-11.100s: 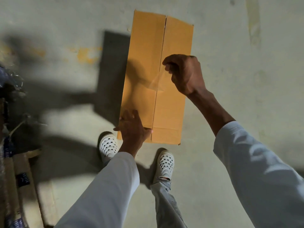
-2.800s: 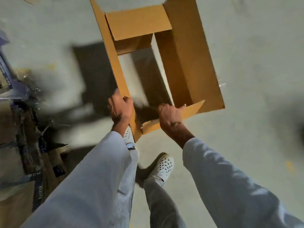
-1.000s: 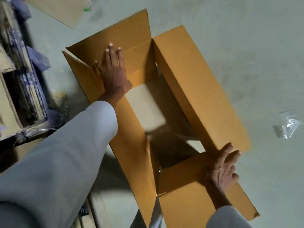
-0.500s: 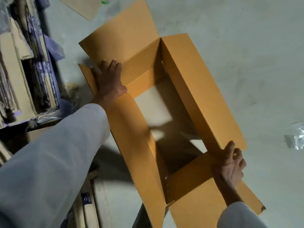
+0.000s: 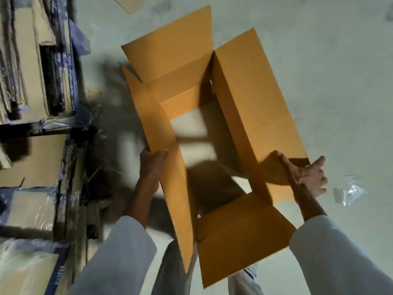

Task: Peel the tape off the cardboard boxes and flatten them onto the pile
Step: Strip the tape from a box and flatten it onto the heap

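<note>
- Left hand (image 5: pixel 152 165) grips left wall of open-ended tan cardboard box (image 5: pixel 253 107).
- Right hand (image 5: pixel 306 177) holds right flap, fingers partly spread.
- Flattened cardboard pile (image 5: pixel 32 60) at left.

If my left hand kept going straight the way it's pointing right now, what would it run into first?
The left hand grips the left wall of the open cardboard box and points up the frame along it. Going on, it would likely just slide along that wall toward the far flaps; depth is hard to judge.

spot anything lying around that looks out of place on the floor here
A crumpled piece of clear plastic tape lies loose on the grey concrete floor, right of the open brown cardboard box, apart from the cardboard stacks at left.
</note>
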Action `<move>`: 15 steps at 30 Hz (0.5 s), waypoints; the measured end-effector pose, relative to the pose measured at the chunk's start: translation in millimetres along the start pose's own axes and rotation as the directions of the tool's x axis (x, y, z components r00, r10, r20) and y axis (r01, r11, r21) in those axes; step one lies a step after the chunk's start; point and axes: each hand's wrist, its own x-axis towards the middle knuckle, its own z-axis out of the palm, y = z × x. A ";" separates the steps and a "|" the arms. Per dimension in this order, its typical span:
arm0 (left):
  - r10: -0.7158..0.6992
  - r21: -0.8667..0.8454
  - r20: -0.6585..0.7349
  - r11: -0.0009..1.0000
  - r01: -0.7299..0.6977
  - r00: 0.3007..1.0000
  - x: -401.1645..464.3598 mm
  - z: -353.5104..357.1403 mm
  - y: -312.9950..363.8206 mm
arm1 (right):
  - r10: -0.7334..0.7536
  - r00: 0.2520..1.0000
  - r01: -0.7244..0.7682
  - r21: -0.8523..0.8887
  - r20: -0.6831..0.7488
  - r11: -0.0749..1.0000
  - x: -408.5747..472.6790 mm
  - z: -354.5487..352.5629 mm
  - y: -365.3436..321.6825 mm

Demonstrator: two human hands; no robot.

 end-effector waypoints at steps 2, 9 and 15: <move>0.025 0.028 0.146 0.999 -0.029 0.989 -22.0 17.5 -13.9 | -0.034 0.995 0.032 0.021 0.094 0.999 -8.9 -14.8 -10.0; 0.103 0.104 0.124 0.988 -0.116 0.987 -37.2 39.0 -1.2 | -0.412 0.840 0.484 -0.145 0.352 0.863 -39.6 9.1 -46.4; 0.092 0.095 0.195 0.989 -0.112 0.977 -26.0 24.9 -12.4 | -0.361 0.864 0.255 0.312 0.352 0.915 -49.9 31.9 -77.6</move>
